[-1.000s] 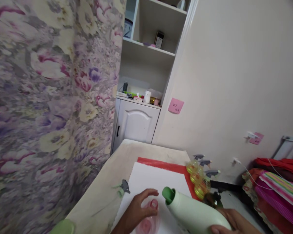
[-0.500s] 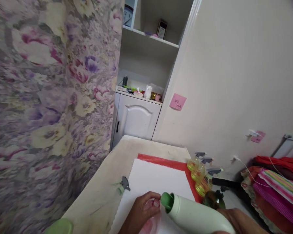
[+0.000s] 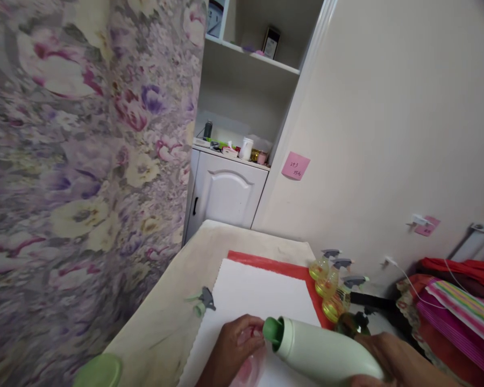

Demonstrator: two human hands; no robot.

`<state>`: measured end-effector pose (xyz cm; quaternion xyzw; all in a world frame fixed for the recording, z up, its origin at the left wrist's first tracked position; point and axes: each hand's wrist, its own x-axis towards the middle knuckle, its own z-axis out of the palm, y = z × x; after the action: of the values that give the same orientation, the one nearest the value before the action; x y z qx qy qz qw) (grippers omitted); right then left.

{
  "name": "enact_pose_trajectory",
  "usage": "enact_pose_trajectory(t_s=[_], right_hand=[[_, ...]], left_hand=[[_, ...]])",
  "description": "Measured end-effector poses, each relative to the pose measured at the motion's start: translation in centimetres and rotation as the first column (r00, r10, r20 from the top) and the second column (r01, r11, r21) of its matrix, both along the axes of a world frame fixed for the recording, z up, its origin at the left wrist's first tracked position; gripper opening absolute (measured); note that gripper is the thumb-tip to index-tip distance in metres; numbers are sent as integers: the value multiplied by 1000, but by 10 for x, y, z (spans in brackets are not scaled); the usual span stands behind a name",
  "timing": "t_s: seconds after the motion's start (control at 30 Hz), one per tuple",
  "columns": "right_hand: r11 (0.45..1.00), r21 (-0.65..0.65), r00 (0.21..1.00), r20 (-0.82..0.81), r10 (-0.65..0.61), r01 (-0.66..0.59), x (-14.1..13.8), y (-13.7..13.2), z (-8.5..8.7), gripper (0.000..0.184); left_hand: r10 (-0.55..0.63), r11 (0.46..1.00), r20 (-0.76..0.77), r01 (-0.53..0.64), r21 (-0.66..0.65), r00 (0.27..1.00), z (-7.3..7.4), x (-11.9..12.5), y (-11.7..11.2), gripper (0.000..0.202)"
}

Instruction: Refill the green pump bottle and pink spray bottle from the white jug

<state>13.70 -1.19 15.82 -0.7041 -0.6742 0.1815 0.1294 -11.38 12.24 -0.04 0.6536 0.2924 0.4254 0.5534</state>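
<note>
My left hand [image 3: 236,344] is closed around the neck of a clear pink bottle [image 3: 250,371], whose lower part runs off the bottom edge. In my right hand [image 3: 391,357] is a pale green bottle [image 3: 326,349], tipped nearly level with its darker green spout [image 3: 272,329] pointing left, just beside the pink bottle's mouth. Whether liquid is flowing cannot be made out. Left of the white sheet [image 3: 262,290] lies a loose grey and green spray trigger head [image 3: 205,302]. A light green cap [image 3: 99,371] sits at the lower left.
Several spray bottles with yellow liquid [image 3: 331,306] line the table's right edge, with a dark bottle [image 3: 351,323] at the near end. A red sheet [image 3: 266,260] lies under the white one. Floral curtain [image 3: 84,161] hangs on the left; a cabinet [image 3: 229,193] stands behind.
Both hands keep nearly the same pose. The green bottle's spout has shifted very slightly left and up. The view has tilted a little.
</note>
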Motion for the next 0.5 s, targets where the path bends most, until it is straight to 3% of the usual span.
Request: enact_pose_trajectory(t_s=[0.5], right_hand=[[993,-116,966,254,51,-22,-17,3,18,35]], left_hand=[[27,999,17,-26,-36,1000,4,4,-3,18]])
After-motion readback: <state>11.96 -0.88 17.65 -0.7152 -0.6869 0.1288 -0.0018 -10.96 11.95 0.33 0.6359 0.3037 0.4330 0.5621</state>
